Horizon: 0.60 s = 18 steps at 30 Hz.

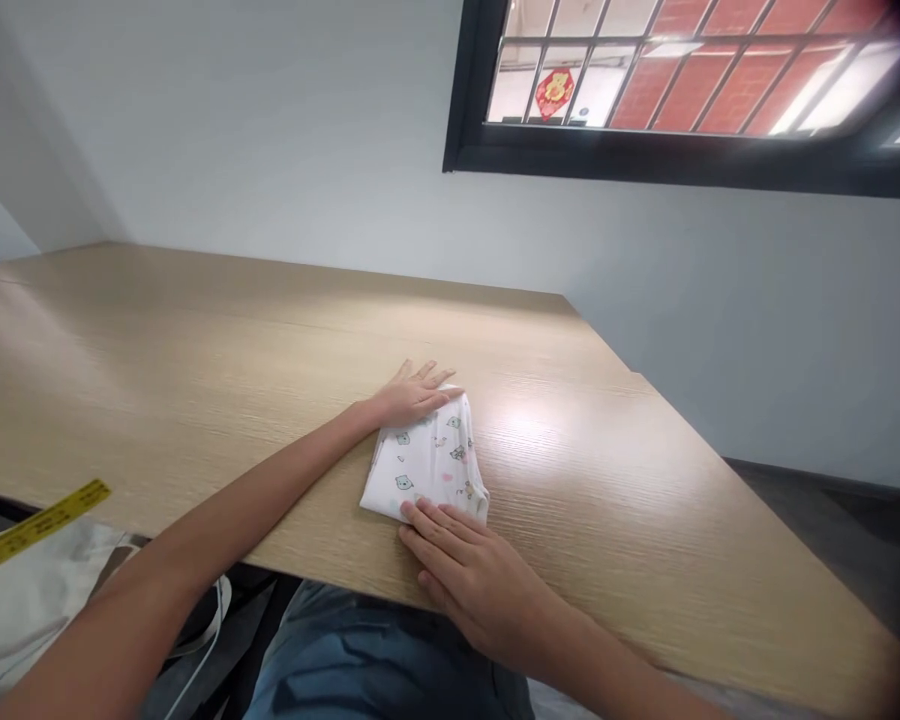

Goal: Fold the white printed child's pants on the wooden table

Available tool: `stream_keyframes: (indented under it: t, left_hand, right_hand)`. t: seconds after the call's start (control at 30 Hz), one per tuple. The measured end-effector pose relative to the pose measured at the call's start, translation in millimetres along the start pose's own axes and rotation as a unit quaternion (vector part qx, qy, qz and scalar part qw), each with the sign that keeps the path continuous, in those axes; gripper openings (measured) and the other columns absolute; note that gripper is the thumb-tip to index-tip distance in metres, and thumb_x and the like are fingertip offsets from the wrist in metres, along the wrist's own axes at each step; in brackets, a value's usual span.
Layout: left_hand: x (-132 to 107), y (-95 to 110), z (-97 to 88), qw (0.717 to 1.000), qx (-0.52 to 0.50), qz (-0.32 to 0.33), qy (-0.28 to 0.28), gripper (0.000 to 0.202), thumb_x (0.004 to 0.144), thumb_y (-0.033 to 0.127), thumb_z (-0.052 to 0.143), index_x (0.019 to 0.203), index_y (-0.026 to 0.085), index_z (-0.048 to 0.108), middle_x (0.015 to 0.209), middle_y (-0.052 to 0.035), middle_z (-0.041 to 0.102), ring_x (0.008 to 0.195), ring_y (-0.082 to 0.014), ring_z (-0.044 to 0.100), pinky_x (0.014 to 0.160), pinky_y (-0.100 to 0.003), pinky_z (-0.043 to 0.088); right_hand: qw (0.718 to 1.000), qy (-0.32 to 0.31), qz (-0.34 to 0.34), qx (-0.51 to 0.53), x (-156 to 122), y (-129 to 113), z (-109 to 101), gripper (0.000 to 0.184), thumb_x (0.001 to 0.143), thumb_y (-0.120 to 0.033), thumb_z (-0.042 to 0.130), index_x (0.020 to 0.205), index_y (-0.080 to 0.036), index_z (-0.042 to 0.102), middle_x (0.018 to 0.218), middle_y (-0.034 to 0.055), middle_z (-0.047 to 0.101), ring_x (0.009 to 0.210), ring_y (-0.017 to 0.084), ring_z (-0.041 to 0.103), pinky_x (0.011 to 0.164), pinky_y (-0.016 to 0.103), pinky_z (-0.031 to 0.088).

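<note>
Though aslant (rightward), cloth (429,462) lengthwise forward

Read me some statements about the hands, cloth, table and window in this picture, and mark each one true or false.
1. The cloth lies on the table. True.
2. The left hand is at the cloth's near edge. False: it is at the far edge.
3. The right hand has fingers over the cloth's near edge. True.
4. The cloth is plain. False: it has a print.
5. The window has bars. True.
</note>
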<state>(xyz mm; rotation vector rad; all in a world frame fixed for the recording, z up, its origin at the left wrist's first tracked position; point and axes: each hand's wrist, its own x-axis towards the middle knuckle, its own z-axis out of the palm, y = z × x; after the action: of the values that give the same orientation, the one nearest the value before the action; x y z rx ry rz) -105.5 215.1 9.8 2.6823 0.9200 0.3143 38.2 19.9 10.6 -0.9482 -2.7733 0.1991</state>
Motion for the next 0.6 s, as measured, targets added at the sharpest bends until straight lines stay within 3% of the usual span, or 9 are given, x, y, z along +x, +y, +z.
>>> stream_keyframes:
  t: [0.1,0.17,0.23,0.33,0.4,0.5,0.6]
  left_hand:
    - [-3.9,0.8,-10.4,0.999,0.015,-0.020,0.028,0.044,0.094,0.039,0.019,0.131,0.028,0.040,0.147,-0.0016,0.019,0.136,-0.0248,0.004,0.105,-0.052,-0.004]
    - [-16.3,7.1,-17.6,0.999,0.018,-0.025,0.042,0.046,0.094,0.040,0.016,0.132,0.026,0.038,0.148,-0.0014,0.016,0.136,-0.0226,0.004,0.106,-0.050,-0.004]
    - [-32.8,13.7,-22.2,0.999,0.016,-0.018,0.039,0.048,0.094,0.042,0.014,0.133,0.024,0.038,0.147,-0.0010,0.018,0.136,-0.0202,0.007,0.108,-0.047,-0.002]
    - [-60.7,20.2,-20.3,1.000,0.005,0.010,-0.008,0.045,0.094,0.043,0.020,0.128,0.026,0.044,0.139,0.0008,0.037,0.134,-0.0181,0.020,0.109,-0.044,0.003]
    - [-80.2,22.7,-14.8,0.999,-0.004,0.026,-0.038,0.043,0.093,0.043,0.026,0.129,0.027,0.043,0.135,0.0012,0.043,0.132,-0.0175,0.026,0.110,-0.042,0.008]
    - [-108.8,27.7,-6.9,0.997,-0.033,0.028,-0.062,0.054,0.088,0.050,0.037,0.137,0.028,0.028,0.142,-0.0011,0.030,0.134,-0.0197,0.019,0.109,-0.041,0.013]
    - [-132.7,37.2,-2.9,0.993,-0.054,0.047,-0.090,0.092,0.068,0.065,0.055,0.141,0.026,0.013,0.147,-0.0059,0.015,0.136,-0.0266,0.009,0.109,-0.047,0.008]
  right_hand:
    - [0.999,-0.028,0.003,0.031,2.6,-2.2,-17.1,0.035,0.093,-0.020,0.032,0.123,-0.011,0.049,0.132,0.0124,0.045,0.122,0.021,0.040,0.103,0.038,0.034]
    - [0.999,-0.013,0.007,0.051,9.6,8.5,-28.4,0.032,0.093,-0.019,0.032,0.118,-0.015,0.052,0.121,0.0082,0.056,0.114,0.019,0.049,0.099,0.036,0.038]
    - [0.998,0.043,0.014,0.048,19.6,30.4,-33.1,0.030,0.091,-0.017,0.033,0.112,-0.016,0.055,0.112,0.0076,0.061,0.107,0.019,0.053,0.094,0.038,0.041]
    - [0.996,0.090,0.022,0.019,32.3,69.7,-27.1,0.028,0.089,-0.014,0.036,0.107,-0.013,0.056,0.109,0.0104,0.060,0.104,0.021,0.052,0.091,0.040,0.041]
    - [0.997,0.078,0.028,0.009,33.6,86.1,-20.7,0.029,0.090,-0.016,0.035,0.110,-0.013,0.055,0.112,0.0112,0.057,0.107,0.021,0.049,0.092,0.041,0.040]
    - [0.999,0.025,0.029,0.029,21.8,85.2,-17.3,0.036,0.092,-0.029,0.037,0.124,-0.015,0.046,0.126,0.0126,0.047,0.120,0.023,0.038,0.099,0.043,0.033]
    - [0.996,-0.045,0.021,0.068,1.3,65.6,-18.6,0.075,0.077,-0.055,0.054,0.136,-0.014,0.032,0.141,0.0157,0.028,0.132,0.029,0.017,0.104,0.047,0.026]
